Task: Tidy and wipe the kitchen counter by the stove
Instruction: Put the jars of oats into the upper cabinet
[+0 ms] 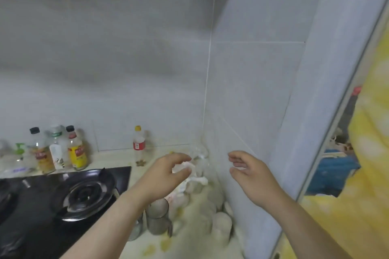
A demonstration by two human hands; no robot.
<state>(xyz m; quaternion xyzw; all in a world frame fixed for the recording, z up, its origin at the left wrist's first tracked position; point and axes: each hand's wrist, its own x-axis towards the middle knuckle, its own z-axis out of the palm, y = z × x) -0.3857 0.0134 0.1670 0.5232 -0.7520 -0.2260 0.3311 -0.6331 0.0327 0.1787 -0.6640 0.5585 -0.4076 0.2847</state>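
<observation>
Counter (pixel 195 239): pale, lower centre, running into the tiled corner.
Stove (pixel 84 193): black gas hob, lower left, touching the counter's edge.
Left hand (pixel 168 172): centre frame, fingers loosely curved, grasping nothing; it hovers before a blurred white crumpled thing (pixel 196 178), contact unclear.
Right hand (pixel 250 174): right of centre, released, fingers relaxed, near the wall.
Glass cups (pixel 157 214): under the left wrist.
White jars (pixel 221 223): just beside the cups.
Red-label bottle (pixel 139 145): against the back wall.
Sauce bottles (pixel 77 151): mid-left, behind the stove.
</observation>
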